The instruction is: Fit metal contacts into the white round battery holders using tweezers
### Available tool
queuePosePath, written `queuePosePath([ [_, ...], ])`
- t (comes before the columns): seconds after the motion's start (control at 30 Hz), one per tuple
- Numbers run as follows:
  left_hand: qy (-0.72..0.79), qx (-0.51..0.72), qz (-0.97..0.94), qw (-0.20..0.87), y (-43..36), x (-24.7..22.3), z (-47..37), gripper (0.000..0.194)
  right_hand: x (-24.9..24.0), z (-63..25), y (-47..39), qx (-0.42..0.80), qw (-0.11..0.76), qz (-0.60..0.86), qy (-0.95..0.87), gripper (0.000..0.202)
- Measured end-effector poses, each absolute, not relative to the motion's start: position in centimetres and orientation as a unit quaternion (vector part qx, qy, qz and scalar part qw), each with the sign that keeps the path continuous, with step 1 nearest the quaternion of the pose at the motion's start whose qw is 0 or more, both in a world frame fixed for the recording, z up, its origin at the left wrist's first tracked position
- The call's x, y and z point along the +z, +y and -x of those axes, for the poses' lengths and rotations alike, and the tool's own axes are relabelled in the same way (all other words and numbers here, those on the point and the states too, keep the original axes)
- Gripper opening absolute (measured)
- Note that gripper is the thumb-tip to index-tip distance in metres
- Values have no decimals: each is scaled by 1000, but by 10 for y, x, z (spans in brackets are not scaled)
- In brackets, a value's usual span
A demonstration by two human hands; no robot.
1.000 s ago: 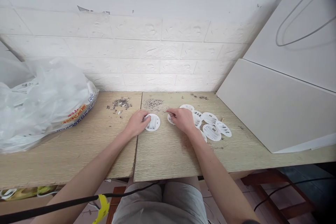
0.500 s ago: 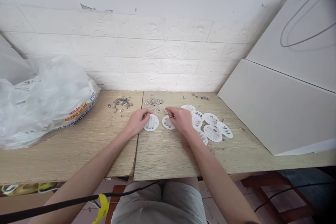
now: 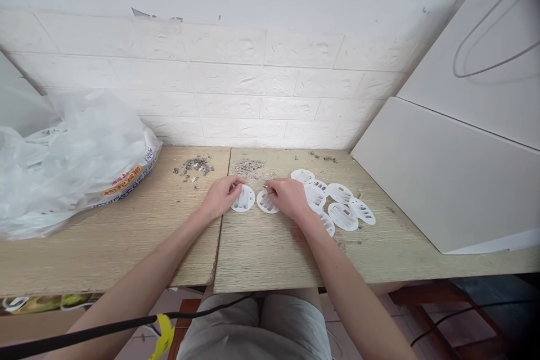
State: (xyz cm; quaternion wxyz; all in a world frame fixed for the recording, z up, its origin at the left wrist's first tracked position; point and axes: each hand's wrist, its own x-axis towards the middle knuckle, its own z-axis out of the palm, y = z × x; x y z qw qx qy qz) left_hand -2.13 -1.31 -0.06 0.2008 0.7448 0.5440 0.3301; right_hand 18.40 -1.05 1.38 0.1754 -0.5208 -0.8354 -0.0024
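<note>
My left hand point(image 3: 221, 197) has its fingers curled at the left edge of a white round plastic piece point(image 3: 243, 200) with slots, thumb and fingertips holding it on the table. Over a second white round piece point(image 3: 266, 202), my right hand point(image 3: 289, 196) is closed in a pinch. A thin sliver shows at its fingertips, too small to name. Part of that second piece is hidden under the hand. Behind the hands lie a pile of tiny silvery metal parts point(image 3: 248, 167) and, further left, another pile of small metal parts point(image 3: 197, 166).
Several slotted white discs point(image 3: 342, 216) overlap to the right of my right hand. A large filled plastic bag point(image 3: 84, 157) stands at the left. White panels point(image 3: 455, 180) lean at the right, and a brick-pattern wall point(image 3: 270, 79) closes the back. A black cable point(image 3: 105, 326) crosses low in front.
My right hand has come slightly down and nearer to the second disc, which has shifted a little to the left. My left hand has hardly moved.
</note>
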Motion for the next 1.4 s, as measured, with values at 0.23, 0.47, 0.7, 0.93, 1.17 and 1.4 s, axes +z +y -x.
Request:
queuePosePath([
  [0.23,548,327,-739,215,-16,1,22,30,47,-238,27,-16,262,594,-760,37],
  [0.47,542,320,-753,193,-14,-5,22,29,46,-312,122,-6,121,718,-686,34],
  [0.7,535,323,-759,183,-14,-8,25,26,24,-303,148,-5,76,742,-666,31],
  [0.93,531,330,-758,185,-15,-10,25,25,18,-301,152,-18,79,750,-657,32],
  [1.17,535,325,-758,181,-17,-7,25,27,18,-299,151,-20,75,732,-677,30],
  [1.4,529,327,-766,166,-16,-7,25,28,35,-287,135,-33,181,709,-681,28],
])
